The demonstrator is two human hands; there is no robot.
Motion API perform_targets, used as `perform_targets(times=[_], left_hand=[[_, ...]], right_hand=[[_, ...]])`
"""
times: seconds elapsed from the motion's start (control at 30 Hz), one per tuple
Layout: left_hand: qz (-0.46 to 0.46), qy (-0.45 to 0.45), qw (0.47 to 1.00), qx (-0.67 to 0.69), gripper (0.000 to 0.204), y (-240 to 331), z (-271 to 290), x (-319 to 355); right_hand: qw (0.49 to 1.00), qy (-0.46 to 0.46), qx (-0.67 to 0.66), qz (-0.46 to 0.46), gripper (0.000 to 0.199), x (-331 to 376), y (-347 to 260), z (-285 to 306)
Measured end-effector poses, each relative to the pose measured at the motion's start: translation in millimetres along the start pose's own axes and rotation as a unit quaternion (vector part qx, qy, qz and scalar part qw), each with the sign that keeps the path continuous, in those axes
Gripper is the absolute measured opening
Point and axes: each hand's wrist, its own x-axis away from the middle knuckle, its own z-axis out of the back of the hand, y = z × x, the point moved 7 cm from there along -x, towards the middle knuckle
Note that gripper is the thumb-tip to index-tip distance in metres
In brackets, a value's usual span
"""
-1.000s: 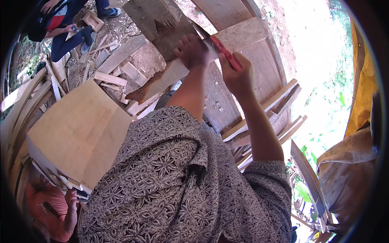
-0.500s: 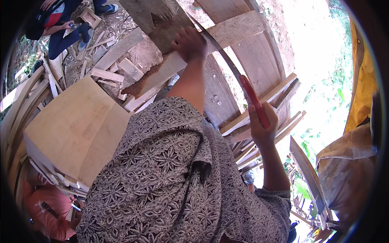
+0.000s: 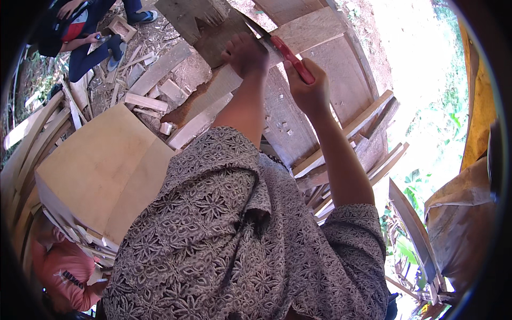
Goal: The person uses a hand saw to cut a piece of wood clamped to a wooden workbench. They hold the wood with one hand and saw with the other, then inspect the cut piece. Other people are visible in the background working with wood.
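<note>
Your right hand [image 3: 312, 85] has pushed forward gripping the saw [image 3: 290, 56], apparently mid-cut, your left hand [image 3: 248, 56] curled on the plank [image 3: 309, 31], hold unclear.

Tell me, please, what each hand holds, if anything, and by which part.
The right hand grips the saw by its red handle; whether the left hand grips the plank beneath cannot be told.

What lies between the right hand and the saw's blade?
In the head view, the red handle lies between them: the right hand grips its lower end, and the blade extends from its upper end.
</note>
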Motion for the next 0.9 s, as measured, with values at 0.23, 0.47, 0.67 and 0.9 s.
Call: perform_targets(times=[0.23, 0.47, 0.67, 0.9], left_hand=[[-0.049, 0.174, 0.932, 0.313, 0.03, -35, 5, -15], [-0.404, -0.128, 0.891, 0.159, 0.092, 136, 93, -27], [-0.427, -0.252, 0.842, -0.211, 0.136, 159, 16, -6], [-0.439, -0.223, 0.868, -0.056, 0.11, 179, 108, -17]], right_hand=[[0.998, -0.034, -0.044, -0.011, 0.034, 40, 25, -5], [0.993, 0.104, -0.042, 0.024, 0.024, 51, 21, 19], [0.993, 0.103, -0.065, -0.013, 0.033, 80, 22, 19], [0.994, 0.083, -0.069, -0.006, 0.035, 84, 19, 31]])
